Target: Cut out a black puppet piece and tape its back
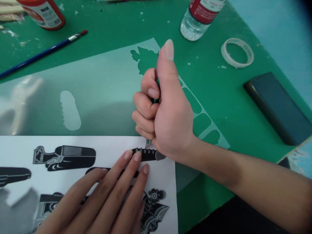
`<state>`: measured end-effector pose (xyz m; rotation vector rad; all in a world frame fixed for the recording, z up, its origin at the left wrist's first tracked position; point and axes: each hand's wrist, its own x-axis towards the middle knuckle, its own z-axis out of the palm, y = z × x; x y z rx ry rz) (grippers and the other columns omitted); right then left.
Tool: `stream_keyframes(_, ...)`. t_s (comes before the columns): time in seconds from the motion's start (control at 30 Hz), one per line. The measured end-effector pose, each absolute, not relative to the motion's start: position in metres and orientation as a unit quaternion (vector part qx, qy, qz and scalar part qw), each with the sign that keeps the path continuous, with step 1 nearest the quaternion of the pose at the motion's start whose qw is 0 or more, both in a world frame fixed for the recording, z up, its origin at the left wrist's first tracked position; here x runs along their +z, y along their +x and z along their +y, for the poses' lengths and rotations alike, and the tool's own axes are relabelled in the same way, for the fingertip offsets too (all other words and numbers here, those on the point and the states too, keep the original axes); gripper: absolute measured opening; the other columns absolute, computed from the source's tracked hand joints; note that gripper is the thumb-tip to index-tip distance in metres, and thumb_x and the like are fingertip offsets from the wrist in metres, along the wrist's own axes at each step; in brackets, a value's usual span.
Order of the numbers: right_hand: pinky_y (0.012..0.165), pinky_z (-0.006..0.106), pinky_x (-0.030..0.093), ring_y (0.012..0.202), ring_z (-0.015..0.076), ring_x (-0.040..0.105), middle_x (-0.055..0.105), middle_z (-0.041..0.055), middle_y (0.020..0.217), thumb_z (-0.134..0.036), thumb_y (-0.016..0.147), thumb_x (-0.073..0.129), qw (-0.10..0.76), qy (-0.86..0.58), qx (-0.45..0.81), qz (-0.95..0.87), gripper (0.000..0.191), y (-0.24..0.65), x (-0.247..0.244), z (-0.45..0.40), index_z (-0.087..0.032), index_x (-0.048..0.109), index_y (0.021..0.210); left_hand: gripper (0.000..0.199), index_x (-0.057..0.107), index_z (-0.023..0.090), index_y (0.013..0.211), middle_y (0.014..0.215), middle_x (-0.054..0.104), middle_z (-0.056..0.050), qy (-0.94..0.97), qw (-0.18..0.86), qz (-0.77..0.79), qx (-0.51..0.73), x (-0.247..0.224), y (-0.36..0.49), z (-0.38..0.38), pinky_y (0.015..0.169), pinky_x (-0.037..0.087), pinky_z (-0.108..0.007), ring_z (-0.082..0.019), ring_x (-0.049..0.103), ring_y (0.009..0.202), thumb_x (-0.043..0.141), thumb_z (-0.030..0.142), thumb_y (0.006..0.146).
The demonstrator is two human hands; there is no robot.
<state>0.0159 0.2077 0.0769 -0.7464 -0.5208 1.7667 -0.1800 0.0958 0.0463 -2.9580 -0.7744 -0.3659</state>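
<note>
My right hand (168,100) is wrapped in a fist around a thin green rod-like tool (156,100), with the thumb pointing up. The tool's lower end comes out below the fist, close to a black printed shoe-like shape (148,155); its exact kind is mostly hidden by my fingers. Flat on the white printed sheet (112,141) lies my left hand (107,201), fingers stretched out, fingertips at the edge of that shape. The paper carries several black patterned figures. Beneath it is a translucent plastic sheet (102,78) with cut-out openings along its right side.
A blue paintbrush (46,52) and a red-orange bottle (45,14) are at upper left. Toward the right are a clear water bottle (195,22), a tape roll (225,57) and a dark phone-like block (280,107). The green table (195,61) has its edge at right.
</note>
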Motion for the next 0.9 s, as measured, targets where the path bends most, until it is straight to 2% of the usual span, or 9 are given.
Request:
stream_keyframes(0.1,0.034,0.017,0.019,0.042,0.0081,0.009,0.011,-0.0085,0.056,-0.050,0.115,0.036,0.544,-0.318,0.739,-0.238,0.057,0.0151,0.0781,0.2081,-0.024,0.021,0.066,0.065,0.056,0.008,0.150,0.158,0.053,-0.018,-0.960,0.026,-0.252,-0.119,0.0475,-0.1793,0.0966,0.132,0.024,-0.046,-0.032,0.049,0.149,0.055,0.048,0.099)
stream_keyframes(0.27,0.034,0.017,0.018,0.040,0.0080,0.009,0.009,-0.0084,0.056,-0.051,0.115,0.035,0.544,-0.334,0.731,-0.240,0.057,0.0138,0.0766,0.2092,-0.024,0.018,0.068,0.065,0.056,0.008,0.150,0.160,0.052,-0.018,-0.959,0.020,-0.256,-0.119,0.0488,-0.1794,0.0965,0.132,0.024,-0.046,-0.031,0.047,0.151,0.056,0.047,0.098)
stream_keyframes(0.5,0.035,0.022,0.018,0.044,0.0093,0.009,0.010,-0.0084,0.058,-0.046,0.108,0.058,0.542,-0.329,0.735,-0.239,0.059,0.0148,0.0756,0.2074,-0.023,0.019,0.070,0.063,0.057,0.009,0.150,0.160,0.051,-0.017,-0.958,0.013,-0.260,-0.123,0.0485,-0.1803,0.0952,0.133,0.023,-0.045,-0.030,0.047,0.151,0.056,0.047,0.100)
stream_keyframes(0.67,0.036,0.023,0.018,0.044,0.0101,0.009,0.010,-0.0081,0.059,-0.046,0.108,0.057,0.541,-0.329,0.740,-0.228,0.058,0.0156,0.0752,0.2078,-0.024,0.019,0.070,0.062,0.057,0.007,0.149,0.159,0.053,-0.018,-0.957,0.015,-0.259,-0.129,0.0487,-0.1798,0.0950,0.133,0.023,-0.044,-0.031,0.048,0.150,0.057,0.045,0.099)
stream_keyframes(0.8,0.037,0.025,0.017,0.046,0.0111,0.008,0.011,-0.0080,0.062,-0.049,0.107,0.056,0.540,-0.308,0.746,-0.237,0.052,0.0195,0.0721,0.2067,-0.025,0.027,0.072,0.061,0.058,0.010,0.149,0.159,0.054,-0.015,-0.957,0.012,-0.264,-0.122,0.0471,-0.1807,0.0943,0.133,0.024,-0.045,-0.030,0.049,0.149,0.058,0.046,0.099)
stream_keyframes(0.9,0.037,0.025,0.015,0.047,0.0111,0.007,0.010,-0.0079,0.063,-0.050,0.107,0.055,0.533,-0.302,0.754,-0.237,0.052,0.0225,0.0712,0.2063,-0.025,0.026,0.073,0.058,0.061,0.013,0.146,0.155,0.059,-0.012,-0.957,0.011,-0.263,-0.123,0.0458,-0.1815,0.0944,0.131,0.029,-0.044,-0.031,0.054,0.146,0.056,0.048,0.100)
